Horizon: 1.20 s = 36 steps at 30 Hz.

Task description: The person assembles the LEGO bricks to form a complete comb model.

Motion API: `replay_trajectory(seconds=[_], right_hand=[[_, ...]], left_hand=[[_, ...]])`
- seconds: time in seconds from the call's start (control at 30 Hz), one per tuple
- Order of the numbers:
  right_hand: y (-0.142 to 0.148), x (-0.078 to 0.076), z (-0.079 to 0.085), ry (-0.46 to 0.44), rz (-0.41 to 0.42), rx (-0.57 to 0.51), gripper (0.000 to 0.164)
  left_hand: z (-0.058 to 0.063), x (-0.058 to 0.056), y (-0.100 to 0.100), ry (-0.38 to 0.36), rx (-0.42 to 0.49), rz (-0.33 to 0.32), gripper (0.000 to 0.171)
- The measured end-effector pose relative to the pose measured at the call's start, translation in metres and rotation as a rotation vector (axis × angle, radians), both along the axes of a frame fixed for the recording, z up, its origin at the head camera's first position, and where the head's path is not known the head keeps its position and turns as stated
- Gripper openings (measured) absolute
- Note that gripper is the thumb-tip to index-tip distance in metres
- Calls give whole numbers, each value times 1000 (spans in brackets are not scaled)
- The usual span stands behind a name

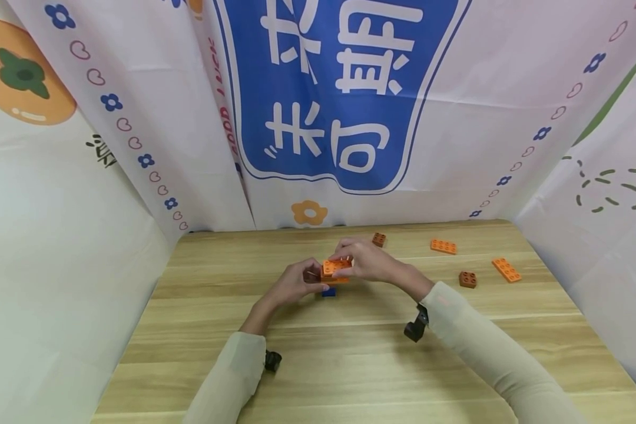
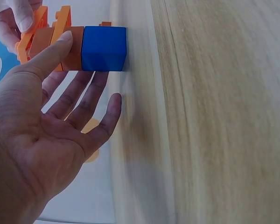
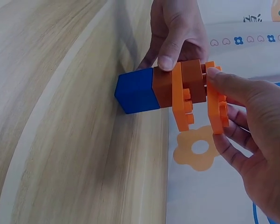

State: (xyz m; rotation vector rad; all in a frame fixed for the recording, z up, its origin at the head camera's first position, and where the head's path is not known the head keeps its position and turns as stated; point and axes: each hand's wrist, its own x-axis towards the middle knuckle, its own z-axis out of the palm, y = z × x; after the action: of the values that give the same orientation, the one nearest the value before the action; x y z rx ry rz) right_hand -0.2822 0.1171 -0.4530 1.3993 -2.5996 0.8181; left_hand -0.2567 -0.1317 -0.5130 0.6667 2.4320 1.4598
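Observation:
A small tower of toy building bricks stands on the table between the hands. At its base is a blue brick (image 3: 136,92), then a brown brick (image 3: 162,91), an orange plate (image 3: 178,102) and a second brown brick (image 3: 192,80). The left hand (image 1: 292,284) steadies the tower, its thumb (image 2: 64,39) on the lower brown brick and its fingers behind. Pinched by the right hand (image 1: 368,261) is another orange plate (image 3: 215,109), at the tower's top against the upper brown brick's studs. Both orange plates overhang the brown bricks on one side.
To the right on the wooden table (image 1: 350,365) lie two orange plates (image 1: 443,246) (image 1: 506,270) and a brown brick (image 1: 468,279). Another brown brick (image 1: 378,239) sits near the back edge, just beyond the right hand. Printed cloth (image 1: 201,200) hangs behind and at both sides.

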Motion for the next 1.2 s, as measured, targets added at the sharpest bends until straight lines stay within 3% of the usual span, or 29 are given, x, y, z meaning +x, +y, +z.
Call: replay_trajectory(seconds=[0.43, 0.8, 1.2], right_hand=[[-8, -1, 6, -68, -8, 11, 29], [-8, 1, 6, -62, 19, 27, 31], [-7, 0, 10, -86, -13, 47, 29]], left_hand=[[3, 0, 1, -24, 3, 18, 25], [1, 0, 1, -25, -14, 13, 25], [2, 2, 1, -29, -15, 27, 24]])
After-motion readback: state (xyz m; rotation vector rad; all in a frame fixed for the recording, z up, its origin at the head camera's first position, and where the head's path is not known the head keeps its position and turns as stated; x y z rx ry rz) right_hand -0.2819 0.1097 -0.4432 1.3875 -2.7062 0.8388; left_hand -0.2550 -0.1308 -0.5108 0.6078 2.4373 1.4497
